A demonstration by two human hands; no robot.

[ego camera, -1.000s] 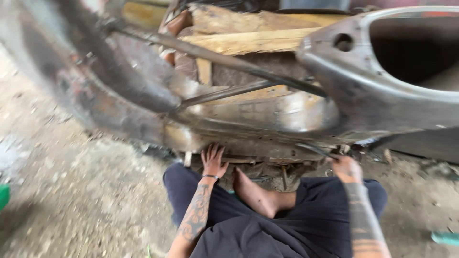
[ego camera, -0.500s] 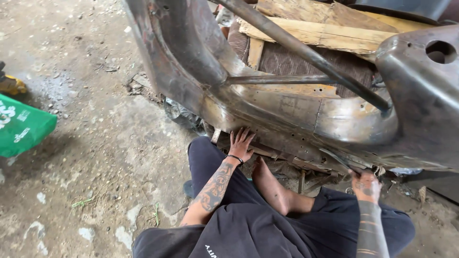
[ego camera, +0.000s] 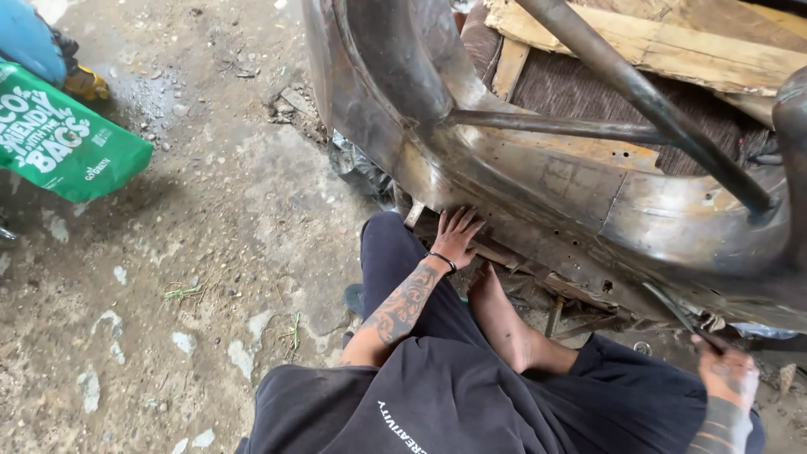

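Head view: sitting on the concrete floor (ego camera: pixel 168 252), legs tucked under the work. My left hand (ego camera: pixel 458 235) is flat, fingers spread, pressed on the lower edge of the bare metal body shell (ego camera: pixel 538 185), probably to steady it. My right hand (ego camera: pixel 725 374) is closed around a thin dark rod-like tool (ego camera: pixel 677 309), tip up against the shell's underside near the seam; can't tell what kind. Shell rests on wooden planks (ego camera: pixel 656 42), likely to keep it raised. Green bag (ego camera: pixel 63 139) well off to my left.
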